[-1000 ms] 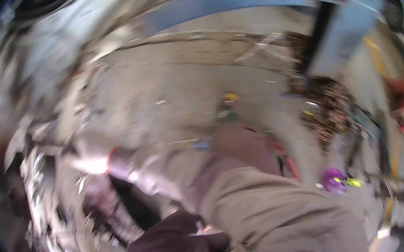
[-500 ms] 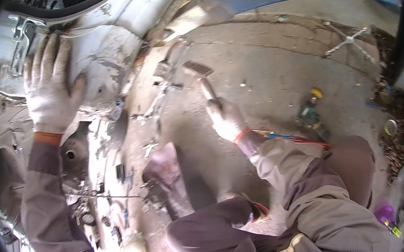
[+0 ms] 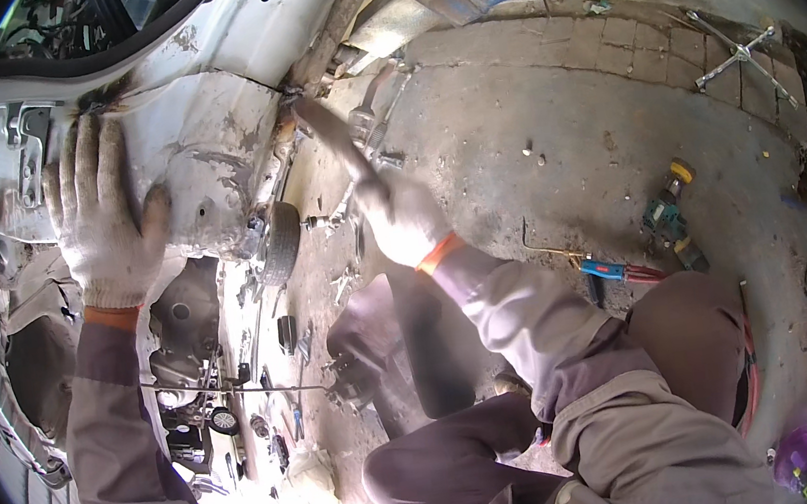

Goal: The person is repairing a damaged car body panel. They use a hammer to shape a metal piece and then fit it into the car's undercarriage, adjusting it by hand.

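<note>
My left hand (image 3: pixel 104 218), in a whitish work glove, lies flat with fingers stretched out on the scuffed white car body panel (image 3: pixel 183 138). Its fingertips reach a darkened seam below the window opening. In my gloved right hand (image 3: pixel 404 217) is a hammer (image 3: pixel 343 149), gripped by its handle. The hammer's head is smeared by motion at the panel's right edge; whether it touches the metal I cannot tell.
On the floor to the right lie a green power grinder (image 3: pixel 663 215), a blue-handled torch (image 3: pixel 604 271) with red hoses and a cross-shaped wheel wrench (image 3: pixel 740 54). A bent dark sheet (image 3: pixel 365 332) stands near my knee. Small tools and parts are strewn beside the car body.
My right hand has swung the hammer up and left, from over the floor to the panel's edge. My left hand stays on the panel; the whole view has shifted slightly.
</note>
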The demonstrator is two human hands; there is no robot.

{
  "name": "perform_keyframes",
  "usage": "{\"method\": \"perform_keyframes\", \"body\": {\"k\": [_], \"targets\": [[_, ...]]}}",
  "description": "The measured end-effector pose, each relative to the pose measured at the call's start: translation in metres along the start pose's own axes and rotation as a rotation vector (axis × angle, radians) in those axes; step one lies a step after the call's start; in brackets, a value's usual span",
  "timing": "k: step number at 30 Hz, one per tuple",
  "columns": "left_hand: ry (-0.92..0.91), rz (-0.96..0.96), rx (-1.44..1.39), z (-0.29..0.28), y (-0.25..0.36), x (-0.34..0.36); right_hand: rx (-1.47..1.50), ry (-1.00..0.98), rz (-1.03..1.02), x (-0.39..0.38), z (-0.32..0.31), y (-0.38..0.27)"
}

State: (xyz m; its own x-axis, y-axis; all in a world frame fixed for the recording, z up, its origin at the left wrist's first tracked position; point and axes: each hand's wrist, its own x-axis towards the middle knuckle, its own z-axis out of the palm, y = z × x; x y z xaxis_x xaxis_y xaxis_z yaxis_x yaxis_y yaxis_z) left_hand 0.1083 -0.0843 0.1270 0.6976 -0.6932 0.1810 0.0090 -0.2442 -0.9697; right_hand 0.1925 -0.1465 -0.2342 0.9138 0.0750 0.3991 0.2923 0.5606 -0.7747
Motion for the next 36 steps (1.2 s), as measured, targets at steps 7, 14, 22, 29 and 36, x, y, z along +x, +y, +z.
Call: {"method": "perform_keyframes", "body": {"k": [7,14,22,29,36], "targets": [[-0.020,-0.013,0.024,0.002,0.000,-0.003,0.109,0.148,0.108,-0.010,-0.012,-0.014],[-0.039,-0.057,-0.017,0.002,0.004,-0.010,-0.211,0.033,0.198,0.008,-0.033,-0.044],[-0.003,0.003,-0.076,-0.010,-0.004,-0.004,0.265,0.017,0.178,-0.029,-0.016,-0.015],[-0.011,-0.032,-0.080,-0.014,-0.002,-0.005,0.122,-0.068,0.029,-0.030,-0.017,-0.037],[0.002,-0.106,0.015,-0.018,0.005,-0.009,-0.233,-0.207,0.027,-0.018,-0.030,-0.094]]}}
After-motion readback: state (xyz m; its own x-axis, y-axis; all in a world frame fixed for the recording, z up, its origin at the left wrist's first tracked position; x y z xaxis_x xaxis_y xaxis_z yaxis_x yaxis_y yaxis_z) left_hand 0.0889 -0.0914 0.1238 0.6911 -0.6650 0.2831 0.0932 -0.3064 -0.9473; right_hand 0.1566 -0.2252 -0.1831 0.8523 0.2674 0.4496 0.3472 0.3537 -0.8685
